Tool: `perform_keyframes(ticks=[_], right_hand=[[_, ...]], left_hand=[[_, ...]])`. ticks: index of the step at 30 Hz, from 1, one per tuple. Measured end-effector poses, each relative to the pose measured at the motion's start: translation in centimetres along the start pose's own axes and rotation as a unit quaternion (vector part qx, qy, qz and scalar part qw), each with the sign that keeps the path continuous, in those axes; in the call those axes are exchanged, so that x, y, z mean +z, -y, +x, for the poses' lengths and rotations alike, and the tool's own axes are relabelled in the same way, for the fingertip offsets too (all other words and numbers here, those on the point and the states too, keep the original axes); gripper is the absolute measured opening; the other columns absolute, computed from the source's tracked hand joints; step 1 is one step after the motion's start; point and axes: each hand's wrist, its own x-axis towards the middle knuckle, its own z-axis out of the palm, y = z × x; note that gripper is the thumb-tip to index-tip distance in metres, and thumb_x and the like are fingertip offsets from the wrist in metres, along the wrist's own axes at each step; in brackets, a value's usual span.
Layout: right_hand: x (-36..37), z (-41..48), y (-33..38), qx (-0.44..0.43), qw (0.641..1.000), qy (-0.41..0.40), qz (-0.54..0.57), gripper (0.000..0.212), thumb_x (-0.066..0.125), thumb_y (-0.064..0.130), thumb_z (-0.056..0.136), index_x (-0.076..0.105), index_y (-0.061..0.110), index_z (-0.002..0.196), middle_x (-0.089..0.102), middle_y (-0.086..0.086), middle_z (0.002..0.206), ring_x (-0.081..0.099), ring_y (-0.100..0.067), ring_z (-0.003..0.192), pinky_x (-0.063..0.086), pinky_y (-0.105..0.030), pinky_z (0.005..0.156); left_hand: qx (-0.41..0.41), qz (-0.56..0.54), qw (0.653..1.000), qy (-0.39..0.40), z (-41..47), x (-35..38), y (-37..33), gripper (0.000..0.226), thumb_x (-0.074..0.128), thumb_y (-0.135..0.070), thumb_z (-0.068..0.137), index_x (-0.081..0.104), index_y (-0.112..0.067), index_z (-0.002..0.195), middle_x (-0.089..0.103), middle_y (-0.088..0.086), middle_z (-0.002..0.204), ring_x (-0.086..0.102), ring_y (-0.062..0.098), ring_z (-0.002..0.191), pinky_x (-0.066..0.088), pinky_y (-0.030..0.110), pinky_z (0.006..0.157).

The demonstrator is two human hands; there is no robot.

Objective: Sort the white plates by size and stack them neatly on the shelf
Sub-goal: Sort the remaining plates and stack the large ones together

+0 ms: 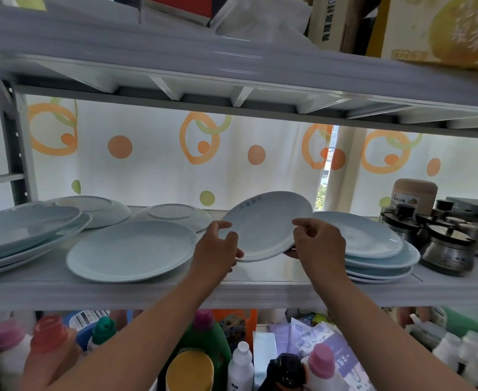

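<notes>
Two hands [218, 246] [318, 244] grip one plate [266, 224], perhaps two.

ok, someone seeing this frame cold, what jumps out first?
The tilted white plate, held above the middle of the shelf by the left hand and right hand at its near rim. Then the pale plates around it: a stack to the right, a large plate to the left, a spread stack at far left. Behind hangs a curtain with orange rings.
</notes>
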Motion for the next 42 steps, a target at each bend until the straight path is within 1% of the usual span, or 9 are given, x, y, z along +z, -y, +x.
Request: perform_keyframes(ticks=[8, 11, 15, 19, 25, 30, 33, 37, 42], right_hand=[[-3.4, 1.3, -1.0, 0.021, 0.993, -0.111, 0.047, 0.025, 0.051, 0.011, 0.086, 0.069, 0.025, 0.095, 0.066, -0.002, 0.099, 0.067, -0.026, 0.094, 0.056, -0.044, 0.085], [-5.2, 1.9, -0.8, 0.045, 0.985, -0.136, 0.098, 0.032, 0.048, 0.006, 0.087, 0.064, 0.032, 0.079, 0.066, -0.006, 0.097, 0.07, -0.026, 0.082, 0.059, -0.042, 0.078], [-7.7, 2.1, -0.8, 0.079, 0.972, -0.16, 0.156, 0.023, 0.048, 0.002, 0.091, 0.066, 0.015, 0.096, 0.066, -0.009, 0.093, 0.071, -0.027, 0.077, 0.059, -0.033, 0.07], [-9.2, 2.2, -2.0, 0.094, 0.967, -0.188, 0.142, 0.022, 0.05, 0.003, 0.092, 0.066, 0.015, 0.099, 0.059, 0.004, 0.084, 0.069, -0.018, 0.069, 0.06, -0.04, 0.074], [-10.5, 2.5, -3.2, 0.103, 0.966, -0.191, 0.143, 0.018, 0.052, 0.008, 0.093, 0.066, 0.015, 0.103, 0.054, 0.007, 0.09, 0.064, -0.014, 0.077, 0.059, -0.037, 0.075], [-11.1, 2.8, -3.4, 0.105, 0.967, -0.185, 0.138, 0.008, 0.058, 0.022, 0.091, 0.062, 0.028, 0.086, 0.06, -0.003, 0.107, 0.064, -0.025, 0.097, 0.058, -0.039, 0.079], [-11.0, 2.9, -3.3, 0.086, 0.972, -0.186, 0.113, 0.005, 0.059, 0.026, 0.09, 0.06, 0.03, 0.087, 0.062, 0.003, 0.101, 0.063, -0.023, 0.1, 0.057, -0.043, 0.084], [-11.1, 3.2, -3.7, 0.078, 0.974, -0.191, 0.089, 0.009, 0.059, 0.025, 0.09, 0.06, 0.025, 0.099, 0.059, -0.003, 0.117, 0.063, -0.025, 0.102, 0.058, -0.041, 0.082], [-11.0, 3.1, -3.8, 0.051, 0.978, -0.202, 0.022, 0.022, 0.058, 0.017, 0.089, 0.056, 0.037, 0.082, 0.057, 0.0, 0.113, 0.068, -0.029, 0.094, 0.058, -0.04, 0.08]], left_hand=[[0.05, -0.058, 0.997, -0.033, 0.1, 2.3, -1.2, 0.024, 0.039, -0.018, 0.093, 0.047, -0.024, 0.114, 0.062, 0.002, 0.069, 0.056, 0.014, 0.06, 0.042, 0.024, 0.053], [0.054, -0.055, 0.997, -0.027, 0.4, 3.8, -1.1, 0.024, 0.039, -0.016, 0.091, 0.047, -0.024, 0.113, 0.062, 0.002, 0.068, 0.056, 0.014, 0.06, 0.041, 0.026, 0.054], [0.051, -0.049, 0.997, -0.012, 1.7, 6.3, -1.1, 0.024, 0.04, -0.018, 0.091, 0.047, -0.023, 0.113, 0.064, 0.002, 0.069, 0.057, 0.017, 0.064, 0.047, 0.029, 0.062], [0.063, -0.025, 0.998, -0.018, 4.0, 7.8, -1.2, 0.024, 0.041, -0.019, 0.089, 0.047, -0.024, 0.112, 0.065, 0.001, 0.067, 0.059, 0.022, 0.073, 0.05, 0.035, 0.076], [0.036, -0.06, 0.997, -0.028, 5.6, 8.7, 1.2, 0.026, 0.04, -0.018, 0.09, 0.052, -0.017, 0.112, 0.062, 0.003, 0.062, 0.049, 0.019, 0.058, 0.042, 0.032, 0.064], [0.015, -0.1, 0.994, -0.03, 6.4, 8.3, 1.5, 0.022, 0.039, -0.016, 0.092, 0.054, -0.012, 0.107, 0.058, 0.005, 0.06, 0.042, 0.019, 0.048, 0.034, 0.026, 0.047], [0.027, -0.093, 0.995, -0.006, 6.0, 8.5, 1.5, 0.02, 0.039, -0.015, 0.092, 0.054, -0.014, 0.105, 0.058, 0.006, 0.06, 0.042, 0.019, 0.048, 0.033, 0.025, 0.047], [0.034, -0.082, 0.996, 0.014, 5.8, 8.5, 1.5, 0.02, 0.038, -0.014, 0.092, 0.053, -0.016, 0.105, 0.058, 0.005, 0.061, 0.043, 0.018, 0.049, 0.034, 0.025, 0.048], [0.036, -0.083, 0.996, 0.023, 5.9, 8.6, 1.6, 0.02, 0.039, -0.014, 0.092, 0.053, -0.015, 0.106, 0.058, 0.005, 0.059, 0.043, 0.017, 0.048, 0.034, 0.025, 0.047]])
